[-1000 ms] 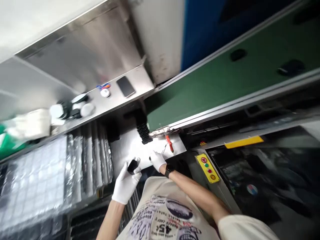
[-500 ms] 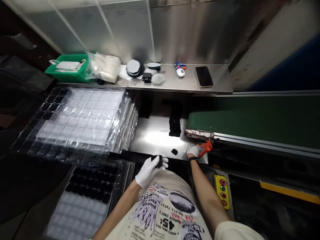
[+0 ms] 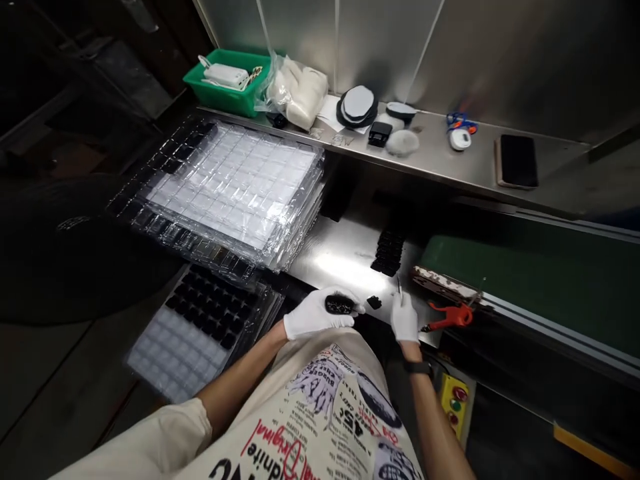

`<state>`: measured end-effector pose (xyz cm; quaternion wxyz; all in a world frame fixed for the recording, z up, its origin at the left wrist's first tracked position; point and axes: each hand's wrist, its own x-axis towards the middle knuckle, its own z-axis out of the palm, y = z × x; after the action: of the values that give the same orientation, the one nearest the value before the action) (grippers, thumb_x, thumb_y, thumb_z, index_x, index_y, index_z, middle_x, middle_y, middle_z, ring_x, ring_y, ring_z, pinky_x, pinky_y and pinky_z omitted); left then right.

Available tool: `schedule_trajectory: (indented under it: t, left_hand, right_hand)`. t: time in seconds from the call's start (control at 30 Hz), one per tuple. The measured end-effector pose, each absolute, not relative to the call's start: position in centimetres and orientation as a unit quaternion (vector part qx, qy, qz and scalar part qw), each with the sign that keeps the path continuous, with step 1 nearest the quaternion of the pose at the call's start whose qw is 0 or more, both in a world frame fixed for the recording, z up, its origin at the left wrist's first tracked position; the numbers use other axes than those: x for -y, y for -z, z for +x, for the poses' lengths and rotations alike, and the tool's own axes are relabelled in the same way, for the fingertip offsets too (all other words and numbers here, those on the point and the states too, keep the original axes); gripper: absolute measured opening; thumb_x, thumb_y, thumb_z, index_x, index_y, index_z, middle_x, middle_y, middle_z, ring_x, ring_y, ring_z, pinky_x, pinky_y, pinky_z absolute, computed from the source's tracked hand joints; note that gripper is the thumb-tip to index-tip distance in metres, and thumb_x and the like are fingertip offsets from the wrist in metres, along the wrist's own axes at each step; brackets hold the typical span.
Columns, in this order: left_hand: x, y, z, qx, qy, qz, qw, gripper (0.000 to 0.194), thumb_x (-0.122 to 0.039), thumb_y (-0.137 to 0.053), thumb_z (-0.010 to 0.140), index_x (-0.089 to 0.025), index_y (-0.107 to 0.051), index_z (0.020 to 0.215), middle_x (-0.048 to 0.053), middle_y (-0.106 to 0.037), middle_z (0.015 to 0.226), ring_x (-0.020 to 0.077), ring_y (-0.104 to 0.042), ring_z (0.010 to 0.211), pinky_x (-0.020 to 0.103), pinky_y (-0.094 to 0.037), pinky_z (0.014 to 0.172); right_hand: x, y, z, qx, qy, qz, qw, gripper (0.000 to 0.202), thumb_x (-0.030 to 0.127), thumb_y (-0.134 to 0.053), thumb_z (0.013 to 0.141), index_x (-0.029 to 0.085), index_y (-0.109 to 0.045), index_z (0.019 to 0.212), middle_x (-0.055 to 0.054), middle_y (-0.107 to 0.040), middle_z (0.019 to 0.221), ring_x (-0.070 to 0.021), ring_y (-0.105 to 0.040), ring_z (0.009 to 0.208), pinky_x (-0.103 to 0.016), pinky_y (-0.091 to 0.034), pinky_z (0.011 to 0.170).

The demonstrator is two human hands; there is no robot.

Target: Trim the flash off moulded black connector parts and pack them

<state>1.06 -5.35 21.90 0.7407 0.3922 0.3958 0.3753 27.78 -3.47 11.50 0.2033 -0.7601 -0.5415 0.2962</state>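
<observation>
My left hand, in a white glove, is closed around a small black plastic part with an open, hollow-looking face. My gloved right hand pinches a slim metal tool that looks like tweezers, its tip pointing away from me. Between the two hands a small black piece lies on the metal bench. Behind it runs a row of stacked black pieces. An orange air gun is just right of my right hand.
Stacked clear trays stand at left, with another tray of black parts lower down. A green conveyor belt is on the right. A metal shelf at the back carries a green bin and a phone. A yellow button box sits low right.
The view has swung left. My right hand was beside the orange air gun and is now apart from it, with the tool pointing forward. My left hand still holds the black part, its open face now showing.
</observation>
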Motion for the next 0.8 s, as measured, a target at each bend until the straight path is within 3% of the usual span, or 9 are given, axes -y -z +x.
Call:
schedule_trajectory:
  t: [0.1,0.2,0.3,0.47,0.8]
  left_hand:
    - [4.8,-22.8,0.1,-0.395,-0.327,0.432,0.742,0.041,-0.031,-0.100,0.084,-0.015,-0.081,0.117,0.017,-0.083,0.124,0.0323,-0.079,0.121,0.053,-0.060,0.112]
    - [4.1,-23.3,-0.4,-0.403,-0.267,0.532,0.695,0.046,-0.031,-0.101,0.080,-0.018,-0.083,0.119,0.015,-0.082,0.125,0.0316,-0.078,0.119,0.050,-0.060,0.110]
    - [3.5,-23.4,-0.5,-0.382,-0.238,0.597,0.664,0.052,-0.032,-0.102,0.077,-0.020,-0.082,0.124,0.012,-0.082,0.125,0.0303,-0.077,0.117,0.047,-0.059,0.108]
    - [3.3,-23.7,-0.5,-0.361,-0.207,0.606,0.678,0.052,-0.031,-0.101,0.080,-0.020,-0.081,0.127,0.012,-0.081,0.125,0.0290,-0.076,0.116,0.044,-0.058,0.106]
    - [3.0,-24.5,-0.1,-0.312,-0.156,0.626,0.697,0.054,-0.029,-0.095,0.087,-0.022,-0.079,0.139,0.012,-0.081,0.129,0.0306,-0.074,0.123,0.044,-0.057,0.107]
  right_hand:
    - [6.8,-17.3,26.4,0.653,-0.269,-0.673,0.221,0.059,0.060,-0.032,0.118,0.023,-0.077,0.111,-0.010,-0.078,0.106,-0.0235,-0.070,0.092,-0.034,-0.045,0.080]
    - [8.0,-24.0,25.0,0.800,-0.097,-0.562,0.185,0.049,0.064,-0.053,0.113,0.025,-0.078,0.097,-0.005,-0.069,0.082,-0.0215,-0.060,0.076,-0.036,-0.035,0.072]
    - [7.1,-28.1,24.1,0.861,0.014,-0.492,0.126,0.055,0.066,-0.058,0.110,0.024,-0.071,0.077,-0.005,-0.059,0.070,-0.0219,-0.048,0.068,-0.040,-0.028,0.069]
    - [5.7,-29.7,23.9,0.880,0.009,-0.469,0.073,0.052,0.060,-0.057,0.112,0.024,-0.071,0.076,-0.006,-0.058,0.072,-0.0210,-0.040,0.065,-0.041,-0.024,0.067]
    - [6.7,-31.3,23.4,0.878,-0.001,-0.476,0.050,0.043,0.043,-0.057,0.111,0.025,-0.069,0.074,-0.008,-0.059,0.073,-0.0232,-0.046,0.066,-0.043,-0.030,0.064]
